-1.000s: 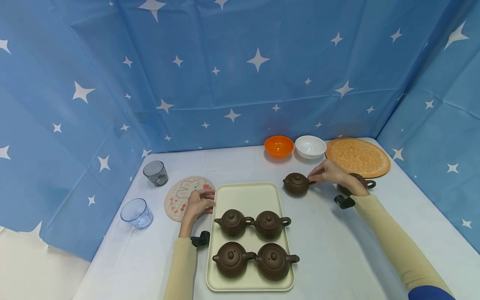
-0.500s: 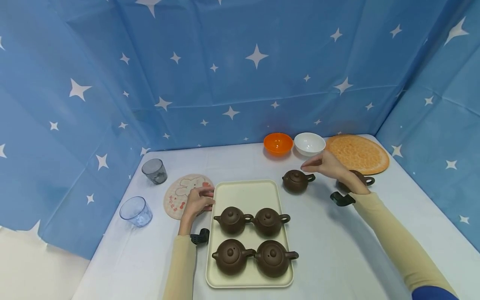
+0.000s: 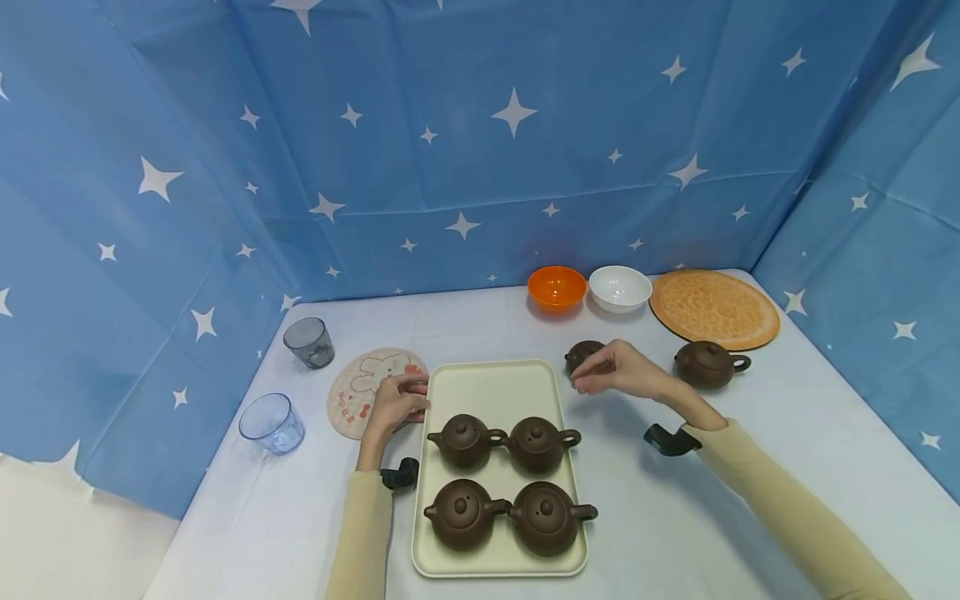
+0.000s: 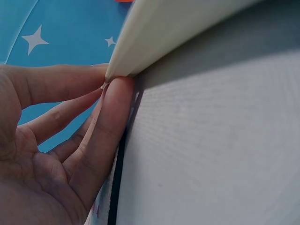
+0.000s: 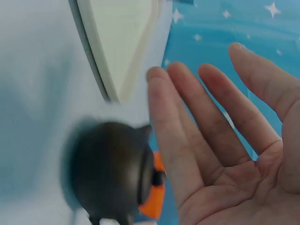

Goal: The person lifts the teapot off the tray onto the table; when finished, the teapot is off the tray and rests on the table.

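Observation:
A cream tray [image 3: 491,387] carries four brown teapots in two rows. My left hand [image 3: 415,397] rests at the tray's far left corner, its fingers [image 4: 112,117] lying straight against the tray's rim [image 4: 140,51]. A fifth brown teapot [image 3: 582,353] stands on the table just right of the tray's far end. My right hand [image 3: 594,377] hovers over its near side. In the right wrist view that hand [image 5: 197,70] has straight, spread fingers, and the teapot [image 5: 110,176] lies apart from the palm. A sixth teapot [image 3: 705,364] stands further right.
An orange bowl [image 3: 557,287], a white bowl [image 3: 619,287] and a round orange mat [image 3: 712,308] line the back. A grey cup [image 3: 309,342], a clear blue cup [image 3: 272,423] and a bunny coaster [image 3: 360,379] lie left of the tray. Star-patterned blue cloth walls the table.
My right hand let go of the fifth teapot's handle, lifted, then came left and nearer over that pot, uncovering the sixth teapot. The left hand has stayed at the tray's corner.

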A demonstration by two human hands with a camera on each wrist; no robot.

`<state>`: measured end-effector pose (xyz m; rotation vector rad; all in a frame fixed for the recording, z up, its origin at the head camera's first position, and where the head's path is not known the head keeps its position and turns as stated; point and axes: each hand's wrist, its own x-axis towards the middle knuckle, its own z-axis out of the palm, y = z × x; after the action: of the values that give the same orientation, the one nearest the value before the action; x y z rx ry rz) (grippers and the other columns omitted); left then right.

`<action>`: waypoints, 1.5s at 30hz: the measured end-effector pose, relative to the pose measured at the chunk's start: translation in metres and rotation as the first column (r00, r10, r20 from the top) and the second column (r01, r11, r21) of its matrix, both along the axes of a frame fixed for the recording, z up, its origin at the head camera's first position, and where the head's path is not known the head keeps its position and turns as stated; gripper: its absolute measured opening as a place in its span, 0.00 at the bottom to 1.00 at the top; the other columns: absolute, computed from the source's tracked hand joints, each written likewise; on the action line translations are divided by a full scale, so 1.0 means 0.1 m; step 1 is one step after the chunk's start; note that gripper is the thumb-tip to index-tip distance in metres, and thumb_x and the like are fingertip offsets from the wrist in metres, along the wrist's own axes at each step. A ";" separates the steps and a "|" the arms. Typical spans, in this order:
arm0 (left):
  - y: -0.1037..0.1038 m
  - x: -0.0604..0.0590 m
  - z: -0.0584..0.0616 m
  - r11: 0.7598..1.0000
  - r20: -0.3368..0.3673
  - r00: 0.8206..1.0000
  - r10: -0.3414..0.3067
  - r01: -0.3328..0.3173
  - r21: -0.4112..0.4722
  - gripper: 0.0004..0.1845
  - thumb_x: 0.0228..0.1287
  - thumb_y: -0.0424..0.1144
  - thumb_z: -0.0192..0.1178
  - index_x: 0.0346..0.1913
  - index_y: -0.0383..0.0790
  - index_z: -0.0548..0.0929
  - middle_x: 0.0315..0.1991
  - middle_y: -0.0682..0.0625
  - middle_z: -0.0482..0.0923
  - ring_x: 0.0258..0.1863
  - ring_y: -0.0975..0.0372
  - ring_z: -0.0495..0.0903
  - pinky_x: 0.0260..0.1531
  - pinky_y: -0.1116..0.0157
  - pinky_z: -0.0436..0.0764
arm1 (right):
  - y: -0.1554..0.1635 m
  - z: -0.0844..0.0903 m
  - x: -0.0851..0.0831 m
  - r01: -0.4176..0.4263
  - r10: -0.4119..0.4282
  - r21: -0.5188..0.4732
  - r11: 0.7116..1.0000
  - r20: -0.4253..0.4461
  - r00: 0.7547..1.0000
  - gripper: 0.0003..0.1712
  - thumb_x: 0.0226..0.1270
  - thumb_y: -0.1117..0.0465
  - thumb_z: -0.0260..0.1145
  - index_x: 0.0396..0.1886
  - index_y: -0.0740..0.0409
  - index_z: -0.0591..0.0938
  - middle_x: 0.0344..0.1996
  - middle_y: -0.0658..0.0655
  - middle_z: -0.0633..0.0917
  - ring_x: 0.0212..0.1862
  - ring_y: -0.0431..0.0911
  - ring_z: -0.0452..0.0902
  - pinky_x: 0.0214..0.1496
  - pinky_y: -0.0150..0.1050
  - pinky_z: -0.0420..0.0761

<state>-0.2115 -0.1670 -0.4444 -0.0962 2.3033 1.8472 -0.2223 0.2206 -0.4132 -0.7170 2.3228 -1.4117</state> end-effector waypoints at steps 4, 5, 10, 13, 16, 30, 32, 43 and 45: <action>0.00 0.00 0.00 1.000 -0.002 1.000 -0.002 0.002 -0.002 0.27 0.50 0.19 0.57 0.58 0.23 0.75 0.46 0.27 0.74 0.26 0.59 0.80 0.28 0.60 0.86 | -0.09 -0.12 0.13 -0.038 0.038 0.031 0.999 0.007 0.999 0.14 0.61 0.66 0.68 0.42 0.73 0.84 0.35 0.64 0.88 0.36 0.54 0.85 0.39 0.36 0.86; 0.00 0.00 0.00 1.000 -0.003 1.000 -0.002 0.002 -0.002 0.27 0.50 0.19 0.57 0.58 0.23 0.75 0.46 0.27 0.74 0.26 0.59 0.80 0.28 0.60 0.86 | -0.11 -0.14 0.15 -0.040 0.040 0.039 0.998 0.006 0.999 0.14 0.60 0.65 0.69 0.42 0.72 0.85 0.34 0.62 0.88 0.35 0.51 0.85 0.38 0.35 0.86; 0.00 0.00 0.00 1.000 0.000 1.000 0.001 -0.001 -0.003 0.26 0.50 0.19 0.57 0.58 0.23 0.75 0.47 0.27 0.75 0.26 0.59 0.80 0.28 0.60 0.87 | -0.17 -0.27 0.27 -0.040 0.040 0.021 0.999 0.034 0.999 0.13 0.60 0.65 0.69 0.41 0.70 0.86 0.33 0.61 0.88 0.32 0.43 0.84 0.36 0.36 0.86; 0.00 0.00 0.00 1.000 0.005 1.000 0.002 -0.002 -0.004 0.27 0.51 0.19 0.57 0.58 0.23 0.75 0.47 0.27 0.75 0.27 0.59 0.81 0.29 0.58 0.87 | -0.19 -0.33 0.33 -0.049 0.049 -0.008 0.999 0.055 0.997 0.12 0.61 0.65 0.68 0.40 0.70 0.86 0.34 0.62 0.88 0.32 0.45 0.85 0.36 0.38 0.86; 0.00 0.01 -0.01 1.000 0.006 1.000 0.001 -0.001 -0.006 0.27 0.50 0.19 0.57 0.58 0.23 0.75 0.47 0.27 0.75 0.27 0.59 0.81 0.30 0.57 0.87 | -0.21 -0.37 0.37 -0.052 0.055 -0.035 0.998 0.075 0.996 0.11 0.60 0.65 0.68 0.39 0.70 0.86 0.35 0.63 0.88 0.33 0.50 0.85 0.35 0.42 0.87; 0.01 0.02 0.00 1.000 -0.005 1.000 0.001 -0.001 -0.007 0.26 0.51 0.19 0.57 0.58 0.23 0.75 0.47 0.27 0.74 0.27 0.58 0.81 0.31 0.56 0.87 | -0.27 -0.41 0.49 0.031 -0.025 -0.050 0.998 0.116 0.993 0.12 0.57 0.64 0.72 0.37 0.70 0.87 0.32 0.63 0.88 0.31 0.54 0.85 0.33 0.43 0.87; 0.01 0.02 0.00 1.000 -0.004 1.000 0.002 -0.002 -0.010 0.26 0.51 0.19 0.57 0.58 0.23 0.75 0.47 0.27 0.74 0.27 0.58 0.81 0.31 0.56 0.87 | -0.27 -0.41 0.50 0.043 -0.037 -0.047 0.998 0.116 0.993 0.12 0.57 0.64 0.72 0.36 0.70 0.87 0.32 0.63 0.88 0.30 0.55 0.85 0.33 0.43 0.87; -0.04 -0.13 -0.24 1.000 -0.003 1.000 0.021 -0.021 0.003 0.26 0.50 0.19 0.59 0.57 0.25 0.76 0.45 0.29 0.76 0.25 0.60 0.80 0.28 0.59 0.87 | -0.27 -0.42 0.51 0.062 -0.056 -0.049 0.997 0.109 0.992 0.11 0.57 0.64 0.72 0.36 0.70 0.87 0.31 0.62 0.88 0.29 0.56 0.85 0.32 0.43 0.87; -0.04 -0.15 -0.30 0.999 -0.007 0.999 0.034 -0.034 -0.002 0.26 0.50 0.20 0.59 0.57 0.27 0.77 0.44 0.32 0.76 0.25 0.61 0.80 0.26 0.61 0.86 | -0.27 -0.42 0.52 0.065 -0.060 -0.051 0.997 0.099 0.993 0.11 0.56 0.65 0.72 0.36 0.70 0.87 0.31 0.62 0.88 0.29 0.56 0.85 0.32 0.43 0.87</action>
<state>-0.2269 -0.1713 -0.4740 -0.1309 2.3229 1.8639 -0.1705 0.1933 -0.4551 -0.5811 2.2581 -1.5079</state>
